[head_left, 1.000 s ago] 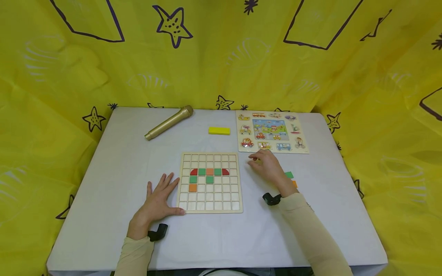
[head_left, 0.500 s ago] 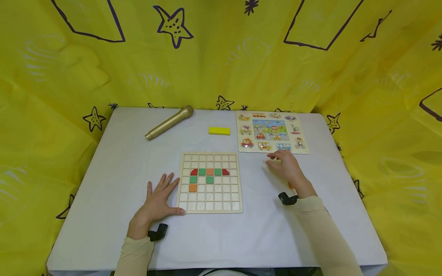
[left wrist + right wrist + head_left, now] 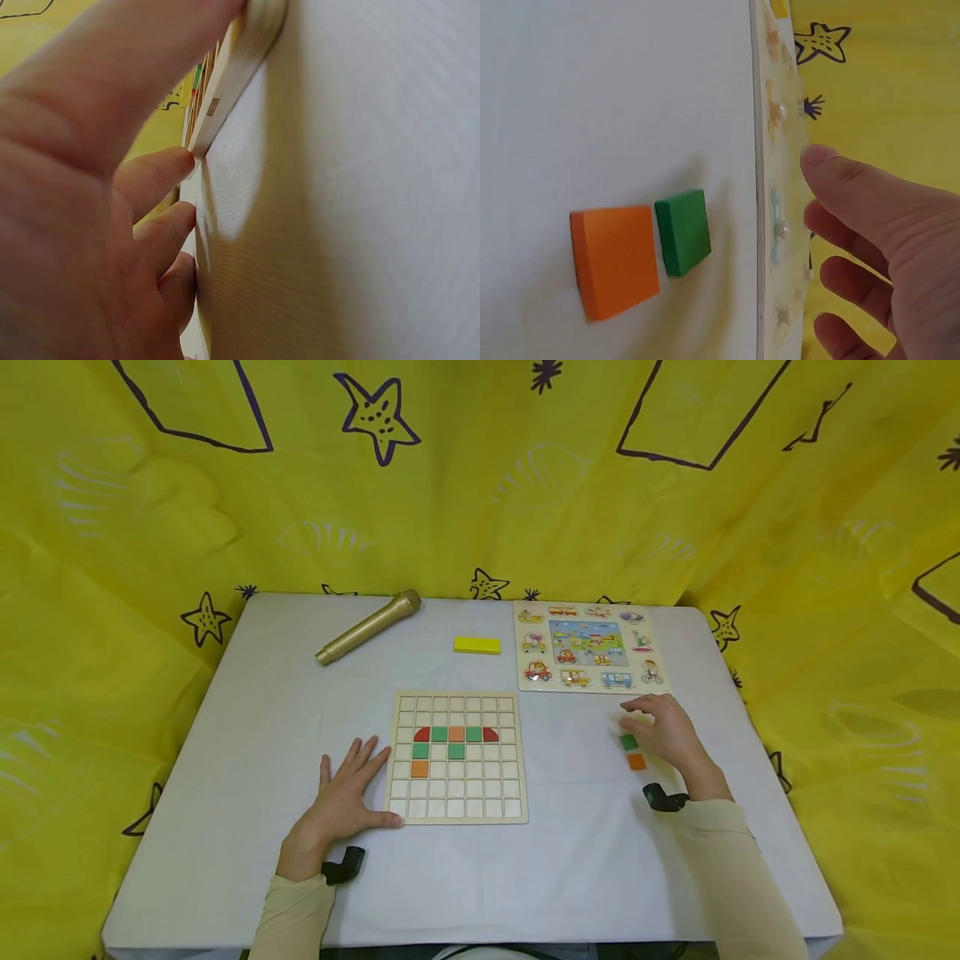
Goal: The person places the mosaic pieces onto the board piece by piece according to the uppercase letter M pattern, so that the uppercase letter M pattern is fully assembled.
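Observation:
My left hand [image 3: 339, 802] rests spread at the lower left corner of a wooden grid board [image 3: 456, 696], its thumb on the corner and fingertips along the left edge. Set into the board's cells are green squares, orange squares and two red rounded pieces [image 3: 490, 735]. My right hand [image 3: 667, 735] hovers over the table with fingers loosely bent and nothing between them. Just beside it lie a green square tile [image 3: 684, 232] and an orange square tile [image 3: 619, 259], close together on the white cloth.
Behind the right hand lies a vehicle peg puzzle [image 3: 528, 682]. A yellow block [image 3: 477, 646] and a gold microphone [image 3: 367, 627] are toward the back of the white table [image 3: 285, 693]. Yellow patterned curtains [image 3: 480, 510] surround it.
My right hand has moved right, away from the board and over toward the two loose tiles, which now show beside it. The left hand and the board have stayed in place.

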A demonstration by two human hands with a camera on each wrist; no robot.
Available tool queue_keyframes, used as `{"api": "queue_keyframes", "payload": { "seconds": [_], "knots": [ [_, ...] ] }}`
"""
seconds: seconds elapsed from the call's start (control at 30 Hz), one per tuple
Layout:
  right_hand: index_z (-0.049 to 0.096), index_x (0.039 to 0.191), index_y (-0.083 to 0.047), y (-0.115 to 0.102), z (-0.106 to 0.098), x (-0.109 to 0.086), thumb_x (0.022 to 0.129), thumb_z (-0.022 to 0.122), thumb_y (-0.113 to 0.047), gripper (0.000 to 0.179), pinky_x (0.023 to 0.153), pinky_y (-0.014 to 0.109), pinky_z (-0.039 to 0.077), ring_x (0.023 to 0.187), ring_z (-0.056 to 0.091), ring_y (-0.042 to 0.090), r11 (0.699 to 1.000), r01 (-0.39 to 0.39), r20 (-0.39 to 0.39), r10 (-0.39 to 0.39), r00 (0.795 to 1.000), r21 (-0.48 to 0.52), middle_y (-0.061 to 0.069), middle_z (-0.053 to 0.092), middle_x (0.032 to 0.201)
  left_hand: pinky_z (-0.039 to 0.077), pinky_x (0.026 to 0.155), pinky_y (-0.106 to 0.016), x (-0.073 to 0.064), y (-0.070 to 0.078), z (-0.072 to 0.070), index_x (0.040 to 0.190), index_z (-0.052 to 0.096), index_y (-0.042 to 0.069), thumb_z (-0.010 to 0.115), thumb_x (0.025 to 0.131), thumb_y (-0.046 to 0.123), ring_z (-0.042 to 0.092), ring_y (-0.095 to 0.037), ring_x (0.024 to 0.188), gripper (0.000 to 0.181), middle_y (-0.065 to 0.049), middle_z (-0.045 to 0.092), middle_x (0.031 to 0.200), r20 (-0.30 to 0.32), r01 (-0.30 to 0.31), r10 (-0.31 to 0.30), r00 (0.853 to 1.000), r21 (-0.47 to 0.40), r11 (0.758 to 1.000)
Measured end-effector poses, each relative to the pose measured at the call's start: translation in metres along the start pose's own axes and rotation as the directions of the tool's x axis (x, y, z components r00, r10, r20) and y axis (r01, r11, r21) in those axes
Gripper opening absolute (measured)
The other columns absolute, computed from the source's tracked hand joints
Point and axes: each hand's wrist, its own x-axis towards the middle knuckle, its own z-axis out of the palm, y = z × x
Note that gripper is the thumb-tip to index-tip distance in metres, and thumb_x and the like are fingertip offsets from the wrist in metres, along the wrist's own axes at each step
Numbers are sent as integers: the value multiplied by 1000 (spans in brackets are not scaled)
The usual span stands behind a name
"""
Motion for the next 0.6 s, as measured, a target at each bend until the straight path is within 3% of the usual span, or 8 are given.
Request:
{"api": "queue_keyframes", "payload": {
  "seconds": [0.27, 0.6],
  "knots": [
    [71, 109, 4, 17, -4, -12, 86, 75, -7, 25, 89, 55, 39, 102, 50, 37, 1000, -8, 8, 8, 1000, 5, 22, 67, 110, -10, 105, -68, -1, 1, -1, 151, 36, 8, 85, 59, 62, 6, -37, 146, 117, -16, 19, 160, -12, -8, 8, 1000, -3, 1000],
    [68, 116, 4, 26, -2, -19, 86, 75, -9, 33, 92, 57, 38, 106, 51, 38, 998, -37, 92, 32, 995, 59, 23, 64, 118, -11, 105, -67, -2, 0, 0, 151, 36, 8, 85, 59, 61, 5, -37, 146, 117, -16, 18, 160, -20, -23, 23, 1000, -14, 1000]
  ]
}}
